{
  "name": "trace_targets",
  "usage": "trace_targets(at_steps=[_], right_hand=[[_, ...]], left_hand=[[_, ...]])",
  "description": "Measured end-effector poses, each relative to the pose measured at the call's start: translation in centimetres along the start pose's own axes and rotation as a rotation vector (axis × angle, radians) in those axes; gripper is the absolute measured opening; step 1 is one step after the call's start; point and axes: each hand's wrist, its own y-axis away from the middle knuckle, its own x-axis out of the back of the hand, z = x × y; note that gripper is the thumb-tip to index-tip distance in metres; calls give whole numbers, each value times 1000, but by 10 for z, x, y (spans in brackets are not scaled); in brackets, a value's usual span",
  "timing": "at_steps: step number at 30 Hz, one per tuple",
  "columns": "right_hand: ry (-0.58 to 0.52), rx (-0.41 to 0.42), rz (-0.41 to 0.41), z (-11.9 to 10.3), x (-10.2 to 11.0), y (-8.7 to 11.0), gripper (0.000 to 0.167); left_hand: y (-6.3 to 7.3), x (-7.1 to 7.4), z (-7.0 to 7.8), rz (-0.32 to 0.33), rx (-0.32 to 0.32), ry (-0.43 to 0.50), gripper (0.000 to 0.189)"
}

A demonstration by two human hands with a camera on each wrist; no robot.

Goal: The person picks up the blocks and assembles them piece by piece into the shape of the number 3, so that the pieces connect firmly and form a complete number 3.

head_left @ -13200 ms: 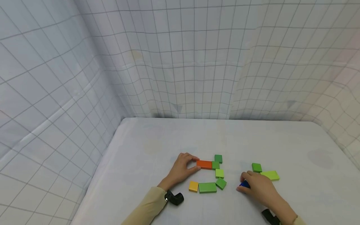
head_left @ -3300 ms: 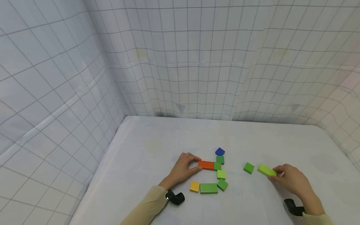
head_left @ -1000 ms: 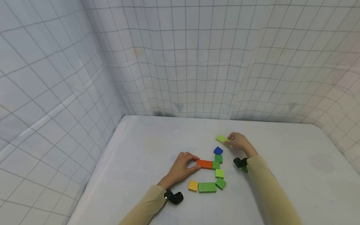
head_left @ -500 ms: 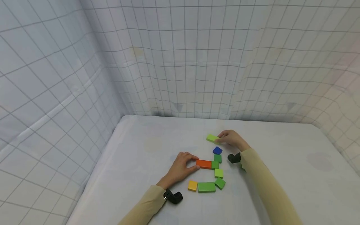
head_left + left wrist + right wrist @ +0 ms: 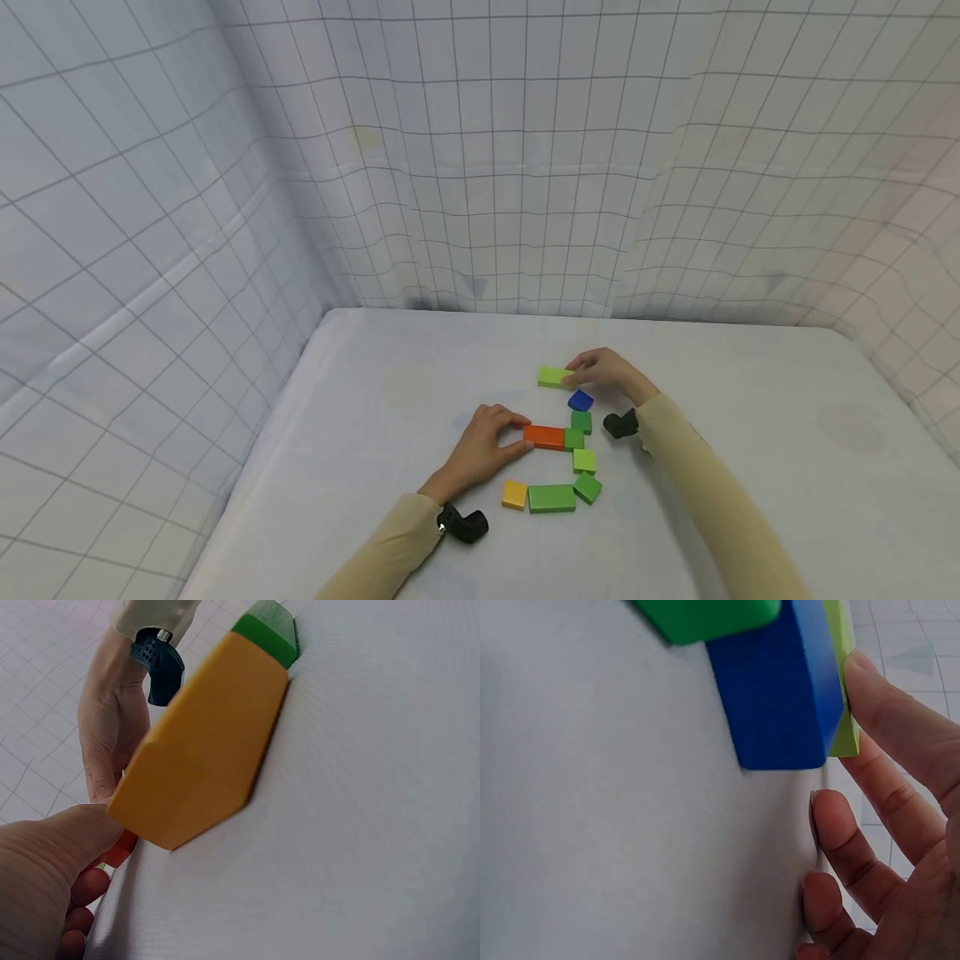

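Observation:
My left hand pinches the left end of a red rectangular block between thumb and fingers. The block's other end meets a small green block. At the far end of the row, my right hand pinches a long lime block by its right end. A blue block lies just nearer than the lime one; in the right wrist view the blue block stands right before the lime block, with thumb and a finger on the lime one.
A dark green block, a lime square and a tilted green block continue the row nearer. A long green block and a yellow-orange block lie at the front. A gridded curtain rises behind the table.
The blue block went from my right hand to the row's far end. My right hand then brought the lime block over from the right and turned it nearly level. The left hand stays put.

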Motion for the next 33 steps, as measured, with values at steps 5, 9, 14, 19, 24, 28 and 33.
trace_targets(at_steps=[5, 9, 14, 19, 24, 28, 33], right_hand=[[-15, 1, -9, -3, -3, 4, 37], [2, -1, -14, -5, -5, 6, 38], [40, -28, -9, -3, -6, 6, 41], [65, -16, -6, 2, -7, 6, 43], [87, 4, -4, 3, -7, 7, 43], [96, 24, -18, 3, -6, 6, 40], [97, 16, -11, 4, -7, 7, 41]], left_hand=[[0, 0, -1, 6, -2, -5, 32], [-1, 1, -1, 13, -9, -5, 32], [0, 0, -1, 22, -22, 5, 31], [1, 0, 1, 5, 2, 5, 32], [1, 0, 0, 12, -12, 9, 32], [1, 0, 0, 19, -19, 15, 32], [1, 0, 0, 12, -13, 14, 32]])
